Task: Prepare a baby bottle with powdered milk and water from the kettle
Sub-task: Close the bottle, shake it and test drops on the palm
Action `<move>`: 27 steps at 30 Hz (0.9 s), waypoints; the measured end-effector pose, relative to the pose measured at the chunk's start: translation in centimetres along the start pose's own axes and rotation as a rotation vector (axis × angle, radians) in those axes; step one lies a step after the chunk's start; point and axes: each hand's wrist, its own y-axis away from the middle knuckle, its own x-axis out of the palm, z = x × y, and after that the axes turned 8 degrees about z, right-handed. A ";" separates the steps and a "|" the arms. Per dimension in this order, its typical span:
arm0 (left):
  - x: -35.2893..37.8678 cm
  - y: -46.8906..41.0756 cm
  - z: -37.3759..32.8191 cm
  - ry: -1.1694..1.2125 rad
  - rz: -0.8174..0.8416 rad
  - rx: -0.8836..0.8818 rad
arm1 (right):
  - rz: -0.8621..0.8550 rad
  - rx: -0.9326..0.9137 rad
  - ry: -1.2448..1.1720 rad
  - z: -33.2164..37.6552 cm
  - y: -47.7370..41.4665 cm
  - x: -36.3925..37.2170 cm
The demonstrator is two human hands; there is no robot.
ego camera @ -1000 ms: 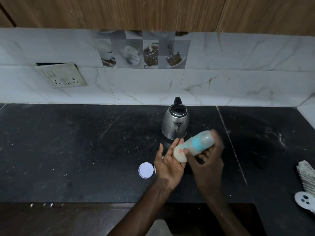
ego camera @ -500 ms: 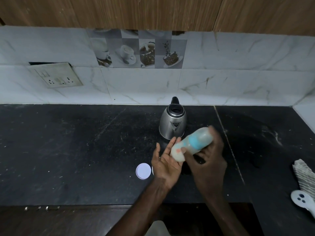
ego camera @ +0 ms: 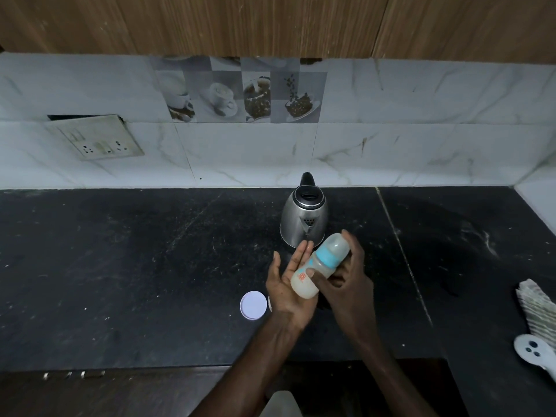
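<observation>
A baby bottle (ego camera: 319,267) with a blue collar, a clear cap and milky liquid lies tilted above the counter. My right hand (ego camera: 346,284) grips it around the middle. The bottle's base rests against the palm of my left hand (ego camera: 288,284), whose fingers are straight and spread, palm up. Just behind the hands stands a steel kettle (ego camera: 304,221) with a black lid and handle, its spout facing me.
A round white lid (ego camera: 253,305) lies on the black counter (ego camera: 120,266) left of my left hand. At the right edge lie a striped cloth (ego camera: 538,308) and a white plastic item (ego camera: 534,352). A wall socket (ego camera: 96,139) sits on the tiled wall.
The bottle's base has come down against my left palm, and both hands have shifted slightly. The kettle and lid have not moved.
</observation>
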 end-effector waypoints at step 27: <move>-0.8 -0.3 -0.1 -0.130 -0.085 -0.014 | -0.277 0.028 -0.229 1.0 -1.5 -2.1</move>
